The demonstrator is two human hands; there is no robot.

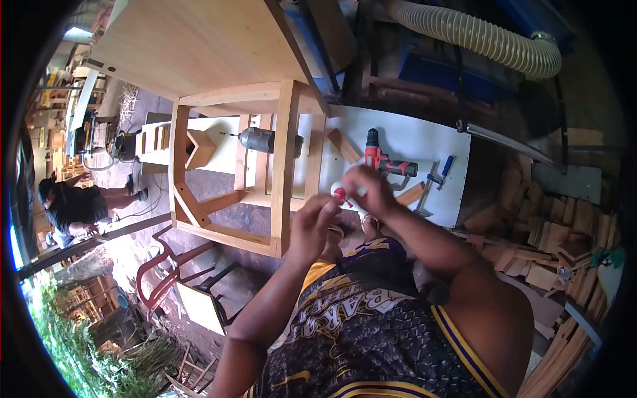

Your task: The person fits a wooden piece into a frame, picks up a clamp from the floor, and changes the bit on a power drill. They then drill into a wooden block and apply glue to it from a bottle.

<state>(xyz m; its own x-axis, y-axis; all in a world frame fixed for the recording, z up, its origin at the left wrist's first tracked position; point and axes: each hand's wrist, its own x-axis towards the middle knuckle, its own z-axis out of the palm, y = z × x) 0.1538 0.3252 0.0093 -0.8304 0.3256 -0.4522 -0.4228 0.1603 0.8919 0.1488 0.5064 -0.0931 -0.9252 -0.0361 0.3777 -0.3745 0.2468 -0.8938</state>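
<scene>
Hands (342,202) around red-capped bottle (341,194)

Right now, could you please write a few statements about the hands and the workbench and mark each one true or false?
1. A red cordless drill lies on the white bench top. True.
2. The right hand grips the drill. False: it is up near a small red-capped item, apart from the drill.
3. A wooden frame stands at the bench's edge. True.
4. The left hand rests flat on the frame. False: it is raised in front of the chest, close to the right hand.
5. A ribbed dust hose runs above the bench. True.
</scene>
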